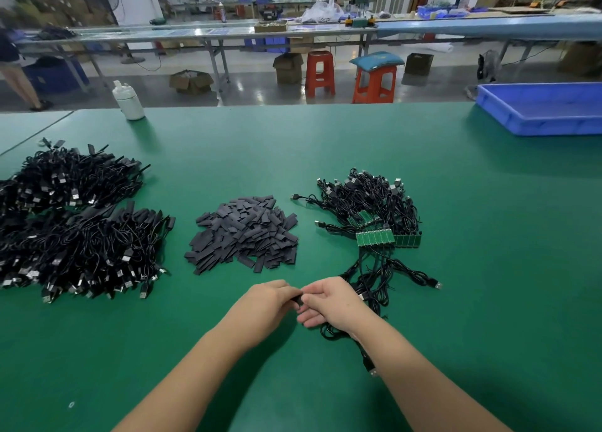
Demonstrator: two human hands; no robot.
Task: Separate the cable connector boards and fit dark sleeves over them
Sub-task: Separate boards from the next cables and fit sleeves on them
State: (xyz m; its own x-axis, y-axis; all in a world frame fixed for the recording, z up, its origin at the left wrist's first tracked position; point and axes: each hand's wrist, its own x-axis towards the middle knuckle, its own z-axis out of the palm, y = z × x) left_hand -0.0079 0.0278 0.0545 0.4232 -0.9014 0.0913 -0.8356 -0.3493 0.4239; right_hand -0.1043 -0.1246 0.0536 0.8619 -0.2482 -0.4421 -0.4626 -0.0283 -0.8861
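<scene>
Centrally, both hands, left (272,296) and right (329,301), pinch flat matte dark sleeve (297,299) over smooth green mat (488,268).

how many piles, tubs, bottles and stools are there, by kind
cable piles: 2
sleeve pile: 1
blue tub: 1
white bottle: 1
red stools: 2
total: 7

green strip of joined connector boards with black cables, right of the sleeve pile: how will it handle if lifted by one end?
The green strip of joined connector boards lies flat and straight, so probably stiff, though likely to snap at its seams. Its thin black cables curl loosely, so they would likely dangle and snag the black cable bundle behind.
</scene>
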